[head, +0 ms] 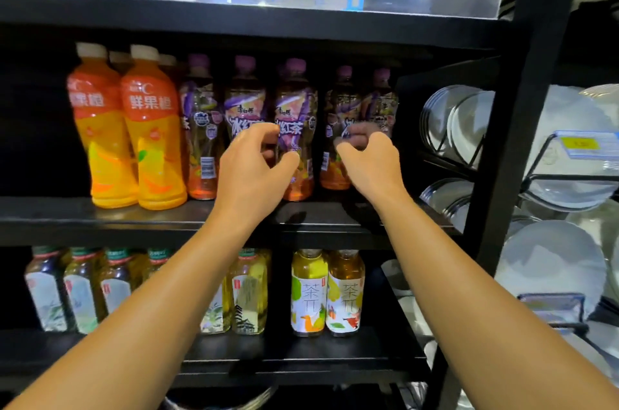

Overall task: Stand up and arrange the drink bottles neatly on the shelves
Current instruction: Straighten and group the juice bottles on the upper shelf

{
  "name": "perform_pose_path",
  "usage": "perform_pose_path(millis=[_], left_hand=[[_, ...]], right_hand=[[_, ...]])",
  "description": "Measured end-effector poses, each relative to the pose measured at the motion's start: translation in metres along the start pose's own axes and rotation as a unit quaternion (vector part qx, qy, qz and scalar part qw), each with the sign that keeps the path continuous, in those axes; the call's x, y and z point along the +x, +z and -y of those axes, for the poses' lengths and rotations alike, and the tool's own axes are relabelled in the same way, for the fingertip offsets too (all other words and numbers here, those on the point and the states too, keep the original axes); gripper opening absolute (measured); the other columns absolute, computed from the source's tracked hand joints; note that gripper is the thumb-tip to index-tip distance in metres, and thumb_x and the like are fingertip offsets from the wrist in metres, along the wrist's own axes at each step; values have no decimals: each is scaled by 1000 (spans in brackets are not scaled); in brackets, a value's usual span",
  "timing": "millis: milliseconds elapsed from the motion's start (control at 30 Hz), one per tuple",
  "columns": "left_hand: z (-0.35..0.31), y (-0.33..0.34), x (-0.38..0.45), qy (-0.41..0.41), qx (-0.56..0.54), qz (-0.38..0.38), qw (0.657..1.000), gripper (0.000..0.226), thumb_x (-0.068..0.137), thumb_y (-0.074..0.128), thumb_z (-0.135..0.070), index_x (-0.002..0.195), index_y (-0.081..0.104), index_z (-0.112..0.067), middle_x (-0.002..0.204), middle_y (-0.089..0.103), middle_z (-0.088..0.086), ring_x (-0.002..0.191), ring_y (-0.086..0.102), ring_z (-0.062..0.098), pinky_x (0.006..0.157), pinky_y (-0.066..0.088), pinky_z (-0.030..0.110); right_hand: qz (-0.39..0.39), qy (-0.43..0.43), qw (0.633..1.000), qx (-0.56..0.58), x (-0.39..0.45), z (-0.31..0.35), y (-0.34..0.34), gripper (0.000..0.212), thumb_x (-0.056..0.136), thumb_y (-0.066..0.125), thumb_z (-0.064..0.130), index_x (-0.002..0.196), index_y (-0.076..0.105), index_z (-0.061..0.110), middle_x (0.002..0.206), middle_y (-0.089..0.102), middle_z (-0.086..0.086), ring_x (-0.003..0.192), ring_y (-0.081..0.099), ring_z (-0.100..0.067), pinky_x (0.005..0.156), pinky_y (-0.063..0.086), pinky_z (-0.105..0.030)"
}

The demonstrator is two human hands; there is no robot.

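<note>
The left hand [254, 161] is at the middle shelf [140, 212] with fingers curled toward a purple-capped iced tea bottle [294, 128]; thumb and fingers bracket its lower body, but whether they press it or stand just off it cannot be told. The right hand [368, 155] has its fingers curled in front of the neighbouring iced tea bottle [338, 128]; contact is likewise unclear, and it appears to hold nothing firmly.

Both bottles stand upright on the middle shelf, in a row of like bottles. To the left of that row stand two orange juice bottles [150, 128], upright, with more behind. On the lower shelf [301, 356] stand tea bottles with pale labels [325, 292], also upright. A rack of white plates [459, 121] sits beyond the shelf's right post.

Judgement on handling: the bottles look full, so moderately heavy and steady once seated; the thin plastic walls will give under a hard squeeze, and the glossy label sleeve may slip. The waisted section at mid-height offers the surest hold, with the palm wrapped round it rather than fingertips at the cap. Neighbours stand close and could be knocked.
</note>
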State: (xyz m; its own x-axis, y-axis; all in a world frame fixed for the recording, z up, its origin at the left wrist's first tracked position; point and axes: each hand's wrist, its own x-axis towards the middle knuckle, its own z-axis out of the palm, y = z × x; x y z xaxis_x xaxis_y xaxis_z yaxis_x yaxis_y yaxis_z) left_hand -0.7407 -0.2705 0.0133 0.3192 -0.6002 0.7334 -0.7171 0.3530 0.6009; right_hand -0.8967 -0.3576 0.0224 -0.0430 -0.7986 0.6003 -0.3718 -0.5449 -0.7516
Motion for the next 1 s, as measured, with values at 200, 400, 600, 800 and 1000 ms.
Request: perform_pose_path(millis=[200,400,600,800,1000], left_hand=[[37,-23,16,-82,93,-5,992,53,89,66,-37,129,47,-8,126,52,11,115,52,28,86,41,32],[43,-6,25,-149,54,61,986,68,99,50,-26,154,14,-9,138,51,17,124,50,36,101,41,38],[47,0,28,-146,85,60,984,58,95,58,-34,141,38,-5,124,60,17,118,52,39,96,43,42],[35,4,9,-81,30,92,992,41,94,60,-43,116,54,-10,107,63,6,100,58,28,77,45,36],[3,41,-2,-16,17,144,989,31,96,54,-41,115,56,-16,112,54,2,97,51,18,83,42,33]], right_hand=[[116,7,991,-67,-4,30,47,72,92,59,48,149,30,15,125,61,-8,115,58,-30,91,47,-36],[116,48,991,-53,-7,27,63,84,95,59,39,158,5,20,154,37,-10,137,41,-31,104,37,-34],[91,15,994,-51,-24,27,42,57,88,65,41,137,43,20,115,62,1,108,60,-24,85,47,-32],[65,-18,996,-60,-48,19,-3,39,89,64,40,122,48,26,97,59,18,93,60,-10,78,48,-29],[13,3,997,-79,-46,-2,-49,42,91,63,36,128,48,26,108,62,12,95,60,-9,74,43,-25]])
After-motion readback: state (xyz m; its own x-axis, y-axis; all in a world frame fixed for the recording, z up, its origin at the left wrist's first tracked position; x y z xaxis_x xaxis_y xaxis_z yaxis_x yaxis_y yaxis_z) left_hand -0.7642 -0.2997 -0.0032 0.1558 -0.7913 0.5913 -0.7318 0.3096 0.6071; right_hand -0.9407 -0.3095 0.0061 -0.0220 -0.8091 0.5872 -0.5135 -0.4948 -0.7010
